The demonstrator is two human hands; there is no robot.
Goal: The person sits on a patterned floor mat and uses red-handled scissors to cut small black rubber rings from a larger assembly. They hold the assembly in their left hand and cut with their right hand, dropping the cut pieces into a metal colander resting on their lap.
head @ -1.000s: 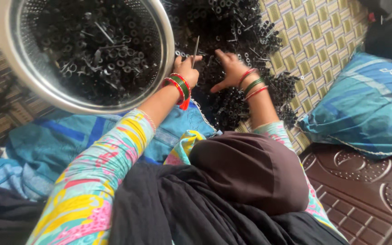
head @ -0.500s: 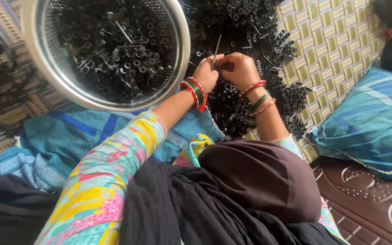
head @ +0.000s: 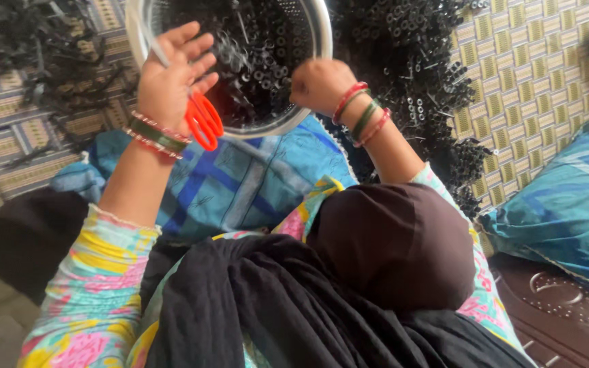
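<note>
My left hand [head: 170,76] is raised over the left rim of a steel mesh bowl [head: 288,124], fingers spread. It holds orange-handled scissors [head: 204,121], whose blade points up past my palm. My right hand [head: 322,83] is curled into a fist over the bowl's near right rim; whether anything is inside it is hidden. The bowl is full of small black tubular parts [head: 260,48]. Both wrists wear red and green bangles.
A large pile of the same black parts [head: 410,65] lies on a woven patterned mat [head: 512,61] to the right of the bowl. More black pieces [head: 42,48] are scattered at left. A blue cloth [head: 240,184] covers my lap, and a blue cushion [head: 567,211] sits at right.
Both hands left the pile on the mat and moved left, over the bowl. My left hand opened its fingers and lifted, and the orange scissors now show in it.
</note>
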